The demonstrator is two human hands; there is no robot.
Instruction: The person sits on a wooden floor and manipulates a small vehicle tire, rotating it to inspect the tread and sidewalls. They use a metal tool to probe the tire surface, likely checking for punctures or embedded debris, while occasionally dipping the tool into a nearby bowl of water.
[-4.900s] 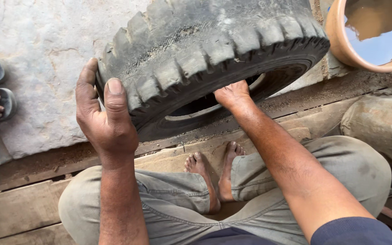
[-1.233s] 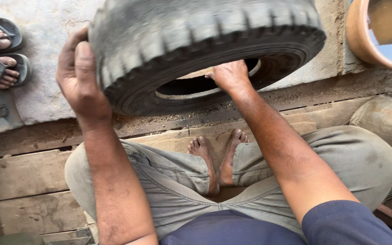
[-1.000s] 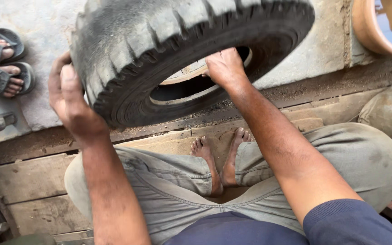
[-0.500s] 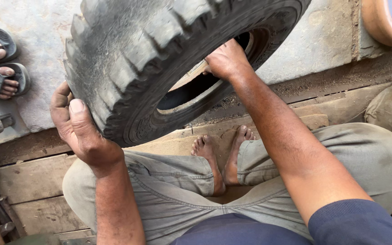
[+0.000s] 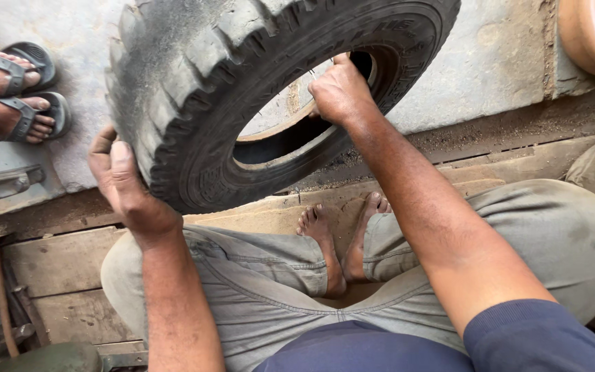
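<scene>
Since half a second ago we have tipped the knobby tyre (image 5: 242, 89) further left, standing on the near wooden boards (image 5: 56, 258), left hand (image 5: 122, 182) cupping its tread, right hand (image 5: 339, 89) gripping the bead; keep both grips firm and turn slowly.

A large black tyre (image 5: 208, 89) with chunky, dust-greyed tread is held tilted on edge, its lower rim seemingly rested on the wooden boards. A pale inner rim is glimpsed through its centre opening.
</scene>
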